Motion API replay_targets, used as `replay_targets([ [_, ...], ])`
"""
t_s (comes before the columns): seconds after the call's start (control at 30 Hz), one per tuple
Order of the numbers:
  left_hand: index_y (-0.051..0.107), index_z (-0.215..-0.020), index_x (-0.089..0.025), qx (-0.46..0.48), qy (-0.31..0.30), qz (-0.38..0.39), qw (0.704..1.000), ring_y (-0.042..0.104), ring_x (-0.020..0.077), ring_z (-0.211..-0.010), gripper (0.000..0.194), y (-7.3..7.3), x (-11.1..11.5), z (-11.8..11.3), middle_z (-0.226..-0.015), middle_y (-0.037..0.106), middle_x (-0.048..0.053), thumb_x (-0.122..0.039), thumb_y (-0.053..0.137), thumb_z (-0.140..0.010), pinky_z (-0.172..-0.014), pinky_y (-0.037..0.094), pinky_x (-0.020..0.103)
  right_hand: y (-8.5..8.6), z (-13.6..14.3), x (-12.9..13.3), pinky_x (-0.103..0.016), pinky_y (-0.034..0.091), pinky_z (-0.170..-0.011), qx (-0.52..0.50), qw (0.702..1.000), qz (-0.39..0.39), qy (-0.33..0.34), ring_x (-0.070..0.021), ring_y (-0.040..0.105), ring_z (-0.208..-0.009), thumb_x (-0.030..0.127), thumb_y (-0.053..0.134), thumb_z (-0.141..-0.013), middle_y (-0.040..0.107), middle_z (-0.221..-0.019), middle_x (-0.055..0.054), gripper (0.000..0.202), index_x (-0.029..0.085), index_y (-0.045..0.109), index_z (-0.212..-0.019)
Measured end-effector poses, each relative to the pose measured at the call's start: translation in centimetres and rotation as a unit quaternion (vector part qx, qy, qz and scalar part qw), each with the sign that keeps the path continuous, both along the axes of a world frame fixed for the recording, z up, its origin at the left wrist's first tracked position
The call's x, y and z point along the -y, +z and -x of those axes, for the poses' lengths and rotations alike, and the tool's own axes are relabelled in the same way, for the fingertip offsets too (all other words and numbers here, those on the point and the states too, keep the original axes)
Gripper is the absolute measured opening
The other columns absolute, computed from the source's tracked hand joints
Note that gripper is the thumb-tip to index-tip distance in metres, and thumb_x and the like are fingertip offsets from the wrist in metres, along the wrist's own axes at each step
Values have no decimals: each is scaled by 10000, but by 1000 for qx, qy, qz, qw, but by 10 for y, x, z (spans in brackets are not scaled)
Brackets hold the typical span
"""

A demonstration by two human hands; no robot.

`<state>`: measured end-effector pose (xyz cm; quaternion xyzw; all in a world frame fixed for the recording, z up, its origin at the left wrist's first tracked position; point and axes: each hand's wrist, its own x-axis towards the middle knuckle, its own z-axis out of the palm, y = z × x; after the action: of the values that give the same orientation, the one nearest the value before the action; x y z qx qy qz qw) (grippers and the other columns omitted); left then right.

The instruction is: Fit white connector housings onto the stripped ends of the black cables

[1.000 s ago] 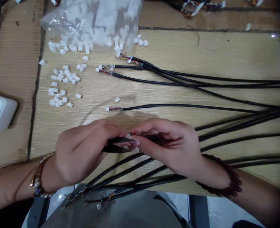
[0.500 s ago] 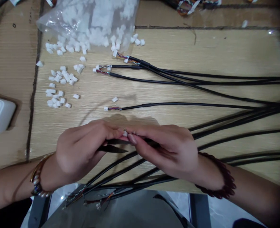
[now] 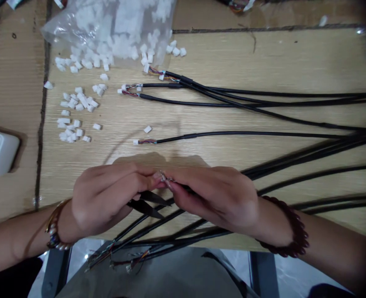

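Two hands meet over a small white plug [image 3: 163,177]

Your left hand [image 3: 104,200] has thumb and forefinger pinched together on the plug, in front of you near the middle of the table [image 3: 294,62]. It also holds a black two-pointed tool [image 3: 154,198], its points spread apart below the pinch. Your right hand [image 3: 218,196] comes in from the other side, fingertips closed on the thin wires [image 3: 171,179] right beside the plug; the exact contact is too small to tell. Black cables [image 3: 167,215] run beneath your hands. Beyond them, a single cable [image 3: 232,133] with a white end lies on the table, a loose white piece [image 3: 147,129] just beside that end. More white pieces [image 3: 82,99] lie scattered near a clear bag [image 3: 123,25].
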<state>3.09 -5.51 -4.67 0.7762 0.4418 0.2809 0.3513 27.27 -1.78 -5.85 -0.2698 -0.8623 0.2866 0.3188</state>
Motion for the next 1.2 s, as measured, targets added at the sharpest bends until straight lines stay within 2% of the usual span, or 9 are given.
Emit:
replay_targets([
  [0.13, 703, -1052, -245, -26, -15, -60, 998, 796, 170, -924, 203, 0, 1, -2, -1082, 819, 26, -73, 653, -955, -755, 669, 266, -2, 1, 3, -229, 590, -714, 13, 1000, -10, -14, -126, 766, -810, 209, 571, -1060, 818, -919, -26, 106, 196, 651, -1129],
  [0.37, 678, -965, -233, -32, -13, -52, 998, 769, 151, -826, 187, 5, -1, -8, -999, 801, 21, -49, 662, -936, -658, 618, 259, -4, 1, 5, -270, 561, -656, 35, 999, -28, -29, -135, 745, -710, 248, 518, -1077, 793, -810, 7, 156, 249, 643, -985],
  [0.57, 678, -976, -202, -25, -18, -58, 998, 767, 142, -849, 162, 6, 0, -8, -1030, 796, 35, -56, 709, -917, -689, 618, 239, -2, 2, 6, -283, 562, -684, 44, 998, -21, -28, -148, 753, -728, 230, 513, -1075, 787, -800, -20, 175, 199, 671, -1007],
  [0.93, 688, -933, -224, -30, -13, -55, 998, 756, 143, -833, 131, 4, 0, -11, -994, 793, 26, -94, 704, -946, -687, 629, 249, 0, 5, 1, -282, 499, -593, 86, 995, 35, -21, -145, 712, -680, 249, 460, -1087, 800, -812, -26, 302, 195, 707, -921],
  [1.1, 671, -926, -246, 6, 2, -41, 999, 763, 156, -836, 137, 1, 2, -9, -976, 792, 15, -115, 703, -953, -687, 644, 269, 1, 3, 4, -253, 506, -605, 87, 995, 38, -28, -126, 707, -667, 263, 475, -1085, 784, -766, 10, 269, 245, 698, -936],
  [1.2, 655, -921, -240, 6, 10, -17, 1000, 762, 149, -806, 148, 1, 1, -10, -953, 792, 12, -100, 672, -963, -701, 652, 272, 0, 2, 5, -257, 540, -627, 55, 998, 21, -35, -136, 708, -669, 244, 515, -1072, 782, -775, -5, 206, 230, 693, -969],
])
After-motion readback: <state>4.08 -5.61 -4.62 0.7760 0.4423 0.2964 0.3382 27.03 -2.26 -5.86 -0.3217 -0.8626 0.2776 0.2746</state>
